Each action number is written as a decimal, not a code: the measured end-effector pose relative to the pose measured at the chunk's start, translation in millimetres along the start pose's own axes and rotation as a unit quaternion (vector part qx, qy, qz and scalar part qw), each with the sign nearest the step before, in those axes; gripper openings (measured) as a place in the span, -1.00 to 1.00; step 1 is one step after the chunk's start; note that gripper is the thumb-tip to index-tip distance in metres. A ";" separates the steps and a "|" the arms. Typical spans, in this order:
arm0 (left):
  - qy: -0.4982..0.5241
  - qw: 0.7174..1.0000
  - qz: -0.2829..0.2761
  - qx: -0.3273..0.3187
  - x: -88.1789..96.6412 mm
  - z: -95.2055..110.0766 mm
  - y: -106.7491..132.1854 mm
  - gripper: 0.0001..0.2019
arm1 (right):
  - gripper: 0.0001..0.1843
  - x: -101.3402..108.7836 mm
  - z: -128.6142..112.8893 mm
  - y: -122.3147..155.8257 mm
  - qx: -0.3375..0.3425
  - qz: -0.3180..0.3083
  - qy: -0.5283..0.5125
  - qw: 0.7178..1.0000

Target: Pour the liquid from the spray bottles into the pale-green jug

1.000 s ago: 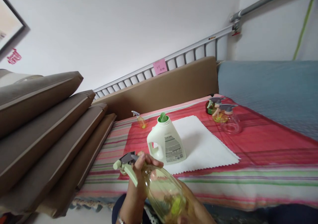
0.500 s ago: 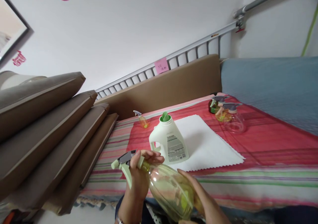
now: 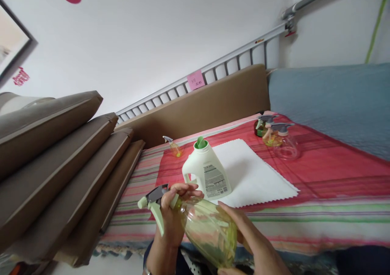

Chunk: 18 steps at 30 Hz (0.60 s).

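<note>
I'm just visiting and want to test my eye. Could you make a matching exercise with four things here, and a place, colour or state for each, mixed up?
Things:
1. Nearest spray bottle
2. Jug
3. Note
4. Cushions

Descriptions:
A. Pink, against the radiator
B. Stacked at the left of the picture
C. Held tilted, with the left hand near its neck and the right hand at its base
D. Pale, with green at the top

Right pairs: 1-C, 2-D, 3-A, 4-B
</note>
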<state>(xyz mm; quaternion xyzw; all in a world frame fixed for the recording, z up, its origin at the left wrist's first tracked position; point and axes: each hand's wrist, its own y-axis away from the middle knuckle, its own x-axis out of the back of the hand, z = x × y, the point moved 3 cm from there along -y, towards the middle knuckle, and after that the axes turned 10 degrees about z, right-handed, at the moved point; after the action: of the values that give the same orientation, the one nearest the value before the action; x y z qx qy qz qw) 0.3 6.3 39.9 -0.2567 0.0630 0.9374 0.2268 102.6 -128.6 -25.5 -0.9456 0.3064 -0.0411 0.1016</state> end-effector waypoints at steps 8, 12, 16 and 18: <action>0.015 0.998 0.022 0.057 -7.2 0.7 6.1 -0.75 | -0.16 -26.7 13.3 1.5 -0.293 -0.197 -0.461 0.814; -0.009 0.999 0.035 0.035 -9.2 0.4 7.9 -0.72 | -0.21 -33.7 17.5 4.5 -0.424 -0.219 -0.501 0.722; -0.038 0.996 0.077 -0.016 -3.5 -3.6 7.3 -0.71 | -0.16 -36.5 18.0 5.5 -0.445 -0.187 -0.455 0.748; -0.035 0.995 0.090 -0.028 -1.1 -5.9 7.3 -0.73 | -0.20 -36.9 18.7 4.8 -0.415 -0.147 -0.443 0.780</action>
<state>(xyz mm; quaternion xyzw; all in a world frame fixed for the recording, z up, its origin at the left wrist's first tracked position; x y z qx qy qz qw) 0.5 -2.0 35.4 -0.2236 0.0519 0.9638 0.1360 72.7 -107.5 -45.4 -0.8436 0.0718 0.4995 -0.1835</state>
